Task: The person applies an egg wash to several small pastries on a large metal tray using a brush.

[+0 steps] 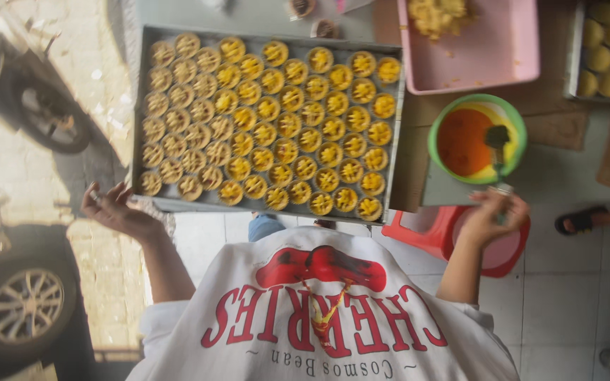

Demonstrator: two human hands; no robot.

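Brush (497, 144) handle hidden in right hand (490, 217) — bristles blurred.

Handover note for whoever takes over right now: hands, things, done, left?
Left hand: open, at the near left corner of the tray, holding nothing.
Right hand: shut on the brush, bristles in the green bowl of orange-yellow liquid.
The tray is full of small pastries.
Done: the right-hand rows look yellower, perhaps brushed.
Left: the paler left-hand rows, though light may explain the difference.
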